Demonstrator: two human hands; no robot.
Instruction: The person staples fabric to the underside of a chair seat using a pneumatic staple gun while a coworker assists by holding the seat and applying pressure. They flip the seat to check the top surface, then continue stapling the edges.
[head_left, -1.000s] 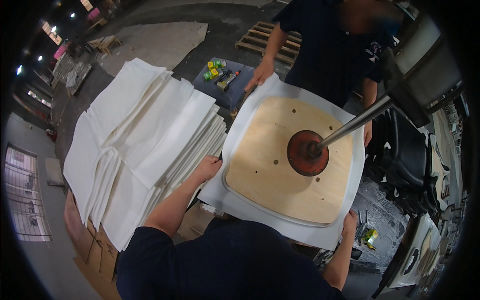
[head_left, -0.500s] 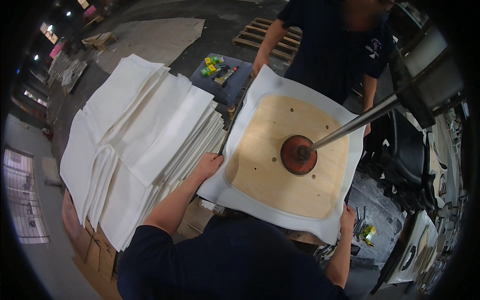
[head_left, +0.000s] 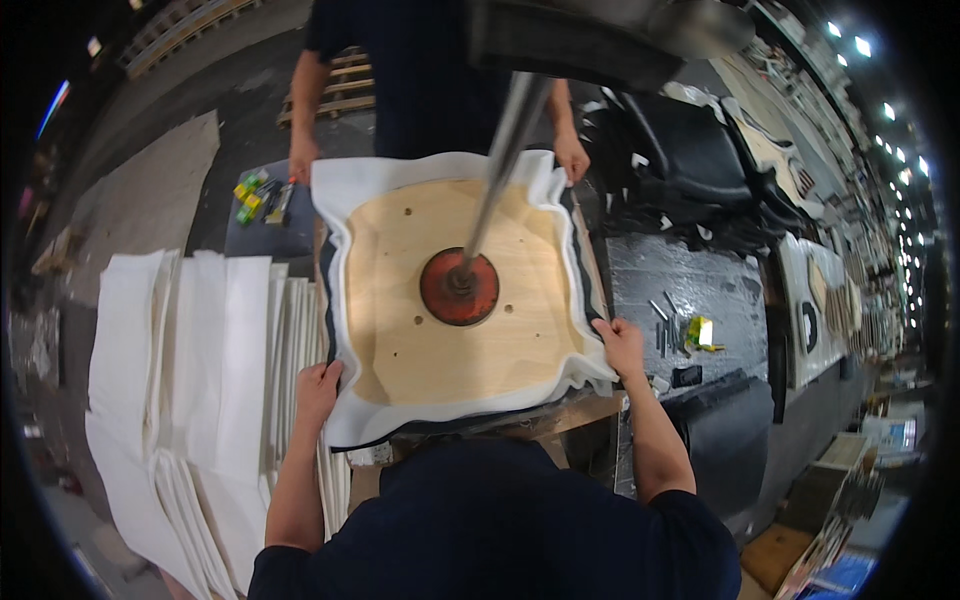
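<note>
A light plywood panel (head_left: 385, 270) lies in the middle, with several small holes in it. A round red disc (head_left: 482, 298) on a metal rod (head_left: 503, 165) rests on its centre. Under the panel lies a padded cover (head_left: 372, 422), white on its inside and dark on the outside, its edges bunched and raised around the wood. My left hand (head_left: 318, 392) is closed on the cover's edge near the front left corner. My right hand (head_left: 622, 347) pinches its right edge, towards the front. Across from me, a co-worker's two hands (head_left: 303, 160) (head_left: 571, 157) hold the far corners.
White padding sheets (head_left: 205, 370) are stacked at the left. Behind them, yellow-green boxes and tools (head_left: 262, 197) lie on a dark surface. To the right, a plastic-covered table (head_left: 640, 275) carries tools and a yellow box (head_left: 700, 333). Black covers (head_left: 690, 150) are piled farther back.
The view has swung to the right. The cover's edges, flatter before, now stand up and wrinkle around the panel. My right hand has moved from the near right corner up along the right edge.
</note>
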